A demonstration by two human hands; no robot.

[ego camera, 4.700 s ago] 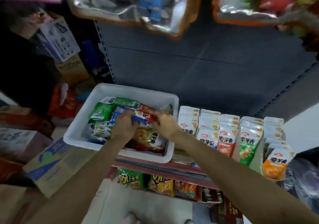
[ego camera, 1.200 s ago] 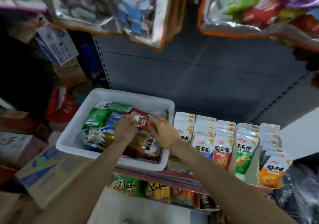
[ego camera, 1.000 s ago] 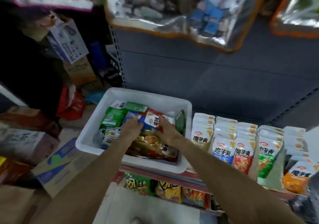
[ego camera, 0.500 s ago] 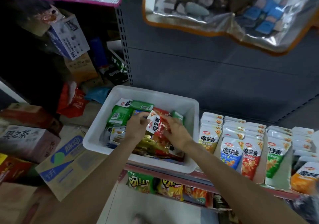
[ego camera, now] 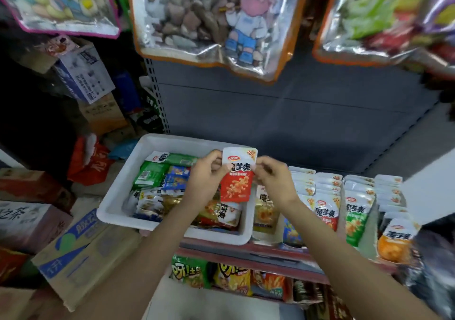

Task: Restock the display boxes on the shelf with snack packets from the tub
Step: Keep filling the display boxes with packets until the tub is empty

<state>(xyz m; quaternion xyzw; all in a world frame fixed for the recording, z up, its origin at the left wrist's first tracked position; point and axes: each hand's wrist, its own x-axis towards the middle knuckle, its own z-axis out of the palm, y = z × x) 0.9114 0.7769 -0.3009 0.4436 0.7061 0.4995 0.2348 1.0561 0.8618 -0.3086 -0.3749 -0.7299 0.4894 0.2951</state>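
A white tub [ego camera: 118, 197] sits on the shelf's left end, filled with mixed green, blue, yellow and red snack packets. Above its right half I hold a red-and-white snack packet [ego camera: 237, 179] upright. My left hand [ego camera: 205, 178] pinches its left edge and my right hand [ego camera: 273, 180] pinches its right edge. To the right of the tub stand display boxes [ego camera: 354, 211] with rows of upright packets in yellow, blue, red, green and orange.
Large foil bags [ego camera: 209, 21] hang overhead in front of the grey back panel. Cardboard boxes [ego camera: 78, 250] are stacked on the floor at the left. A lower shelf [ego camera: 229, 274] below holds chip bags. The red shelf edge runs under the tub.
Both hands were digging among the packets in the tub; now they have lifted one red-and-white packet out and hold it upright above the tub. My view has shifted left and up.
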